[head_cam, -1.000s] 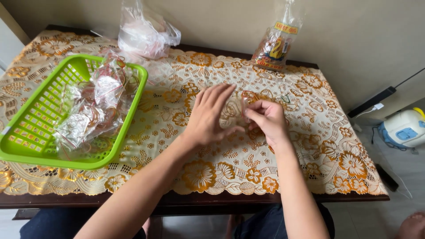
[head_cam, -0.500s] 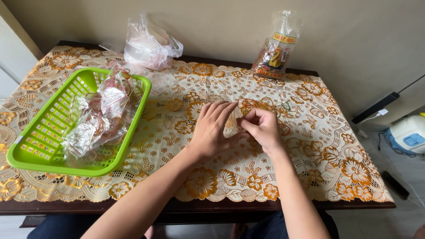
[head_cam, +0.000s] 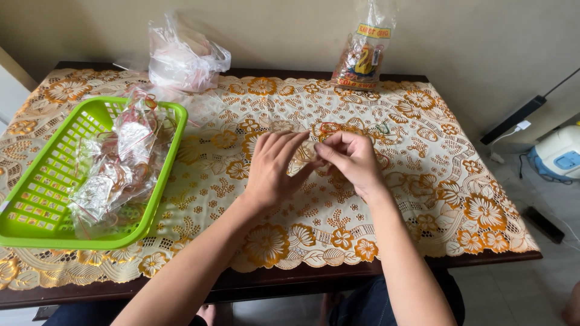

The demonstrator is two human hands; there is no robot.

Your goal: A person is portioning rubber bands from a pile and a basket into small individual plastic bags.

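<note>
My left hand (head_cam: 273, 170) and right hand (head_cam: 353, 158) are bare: no gloves, no rings, no watch or band at either wrist. My forearms are uncovered all the way to the bottom edge of the view, so no sleeve shows on either one. My fingers are slim, with short, plain nails and no polish that I can make out. Below the table edge my lap shows dark blue cloth (head_cam: 362, 305), trousers or shorts, I cannot tell which. Part of a bare foot (head_cam: 206, 314) shows between my knees.
</note>
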